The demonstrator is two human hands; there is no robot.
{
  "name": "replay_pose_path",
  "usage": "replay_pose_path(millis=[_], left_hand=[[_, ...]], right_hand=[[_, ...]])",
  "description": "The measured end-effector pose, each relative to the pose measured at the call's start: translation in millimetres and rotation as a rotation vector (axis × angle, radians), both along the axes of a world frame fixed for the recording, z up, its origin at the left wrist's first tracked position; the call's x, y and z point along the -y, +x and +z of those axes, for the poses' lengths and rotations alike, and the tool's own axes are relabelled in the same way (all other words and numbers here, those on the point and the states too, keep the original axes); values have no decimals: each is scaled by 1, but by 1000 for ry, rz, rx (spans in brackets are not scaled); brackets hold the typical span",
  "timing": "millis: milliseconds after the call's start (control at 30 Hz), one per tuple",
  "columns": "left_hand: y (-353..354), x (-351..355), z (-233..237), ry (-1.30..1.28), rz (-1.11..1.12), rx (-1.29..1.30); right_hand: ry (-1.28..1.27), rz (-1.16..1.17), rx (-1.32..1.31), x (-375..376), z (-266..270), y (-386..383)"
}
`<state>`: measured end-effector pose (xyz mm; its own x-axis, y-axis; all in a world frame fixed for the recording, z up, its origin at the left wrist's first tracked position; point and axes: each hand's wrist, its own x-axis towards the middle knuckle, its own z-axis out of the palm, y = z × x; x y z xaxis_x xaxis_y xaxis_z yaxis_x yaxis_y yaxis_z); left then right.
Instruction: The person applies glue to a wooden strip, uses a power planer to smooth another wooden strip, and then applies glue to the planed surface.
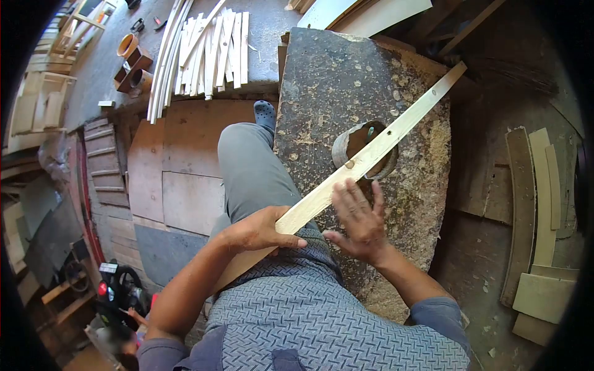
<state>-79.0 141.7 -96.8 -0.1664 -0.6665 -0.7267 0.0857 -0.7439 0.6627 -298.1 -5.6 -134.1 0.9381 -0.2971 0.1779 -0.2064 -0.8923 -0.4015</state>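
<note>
A long pale wooden strip (312, 201) runs slantwise from my lap up across the worktop, its far end past the bench's right edge. My left hand (263, 232) is wrapped round its near part, thumb over the face. Fingers spread, my right hand (360, 226) is beside the strip's right edge, fingertips close to the wood. Under the strip stands a round open tin (341, 148) with whitish sides; the strip hides part of it. Two dark knots show on the strip's face.
The bench top (328, 80) is stained and spotted with dried glue-like patches. Many thin wood strips (216, 52) lie in a pile at the upper left, by orange-brown containers (127, 46). Curved boards (541, 191) lie on the right. Another person (117, 334) is partly visible at lower left.
</note>
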Motion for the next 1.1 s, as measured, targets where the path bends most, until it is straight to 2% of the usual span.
replay_pose_path(millis=[67, 100, 200, 467, 567, 600, 633, 700, 767, 833, 967, 1033, 1100], left_hand=[[-1, -1, -2, -13, -1, 6], [-1, -2, -2, -26, -1, 11], [-3, -2, -2, -59, 31, -12], [-3, 0, 2, -42, 35, -18], [-3, -2, -3, -27, 37, -26], [-3, -3, -4, -15, 32, -17], [-3, -2, -4, -17, 34, -17], [-3, -2, -4, -34, 40, -30], [-2, -2, -2, -28, 29, -27], [-2, 0, 1, -21, 21, -23], [-4, 0, 0, -31, 44, -29], [-4, -1, -2, -40, 46, -38], [-5, -2, -3, -25, 60, -42]], right_hand=[[35, 154, 5, -13, 1, 3], [34, 151, 4, -11, 1, 3], [-93, 250, 22, 1, -2, 4], [-240, 56, -40, 71, -9, -6], [-210, -42, -58, 80, -2, -3], [-195, -8, 33, 78, -6, -2], [-197, -6, 33, 76, -6, -3], [-106, 150, -17, 69, -3, -5], [-170, 146, -38, 79, -4, -10], [-240, 30, -32, 92, -6, -14], [-128, -150, 83, 100, -7, -4], [-167, -127, 8, 96, -15, -5], [-129, 43, 16, 88, -13, -10]])
